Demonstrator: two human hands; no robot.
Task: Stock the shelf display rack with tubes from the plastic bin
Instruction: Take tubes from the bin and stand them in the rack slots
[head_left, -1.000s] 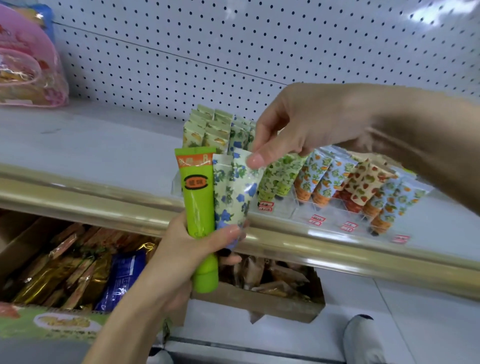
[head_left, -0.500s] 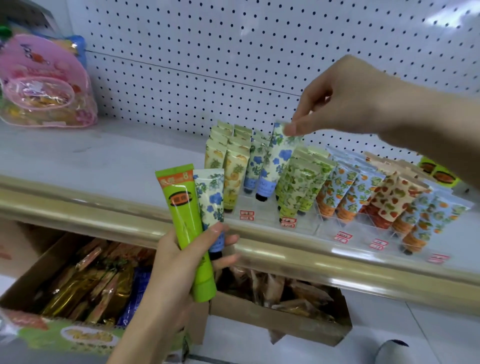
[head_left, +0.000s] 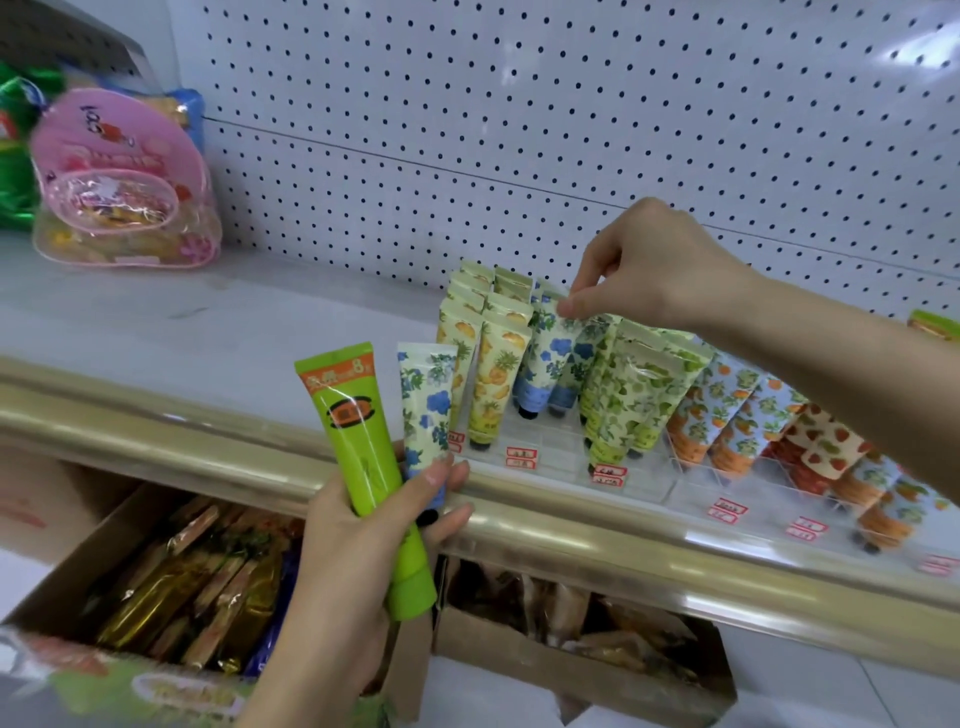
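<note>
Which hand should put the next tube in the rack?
Probably the right hand: it is at the rack, pinching a placed flower tube. The left hand grips the green tube and the spare flower tube.

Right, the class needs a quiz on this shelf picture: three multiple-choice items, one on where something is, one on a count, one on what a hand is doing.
1. Where does the pink bag lie?
A. On the shelf, left of the display rack.
B. In a cardboard box.
C. In the rack.

2. How many tubes does the left hand hold?
A. One.
B. Two.
C. Four.

3. What is the right hand doing?
A. Hanging idle.
B. Pressing flat on the shelf.
C. Pinching the top of a blue-flowered tube standing in the rack.

Answers:
1 A, it sits at the shelf's left end.
2 B, it grips a green tube and a floral tube.
3 C, the hand grips that tube's top edge.
</note>
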